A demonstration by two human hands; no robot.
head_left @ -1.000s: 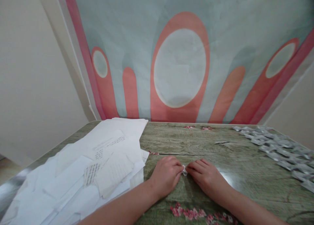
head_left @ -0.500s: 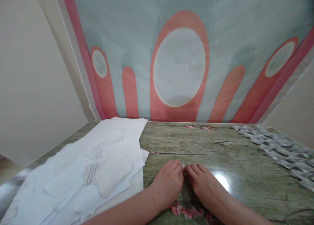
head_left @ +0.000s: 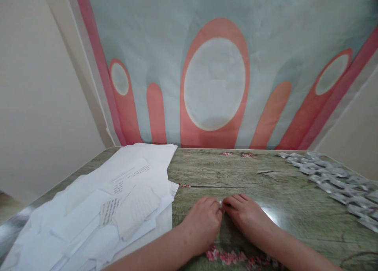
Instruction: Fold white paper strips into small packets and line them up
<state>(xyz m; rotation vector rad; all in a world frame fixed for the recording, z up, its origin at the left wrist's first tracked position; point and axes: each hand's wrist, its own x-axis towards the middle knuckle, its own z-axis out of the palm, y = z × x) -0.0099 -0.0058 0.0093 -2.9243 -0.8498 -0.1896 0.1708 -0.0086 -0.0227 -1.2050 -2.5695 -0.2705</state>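
Note:
My left hand (head_left: 203,223) and my right hand (head_left: 244,216) meet fingertip to fingertip just above the wood-patterned table (head_left: 212,168). Between them a tiny bit of white paper (head_left: 220,204) shows, pinched by the closed fingers of both hands; most of it is hidden. To the left of my hands lies a spread pile of white sheets and torn pieces (head_left: 141,145), a few with printed text.
Rows of folded grey-white paper pieces (head_left: 333,180) lie along the table's right side. Pink flower prints (head_left: 227,257) mark the tabletop. Behind the table stands a grey-green wall covering with red shapes (head_left: 215,139).
My right hand has turned slightly and its fingers have shifted at the pinch. The view has tilted a little. Both hands stay together.

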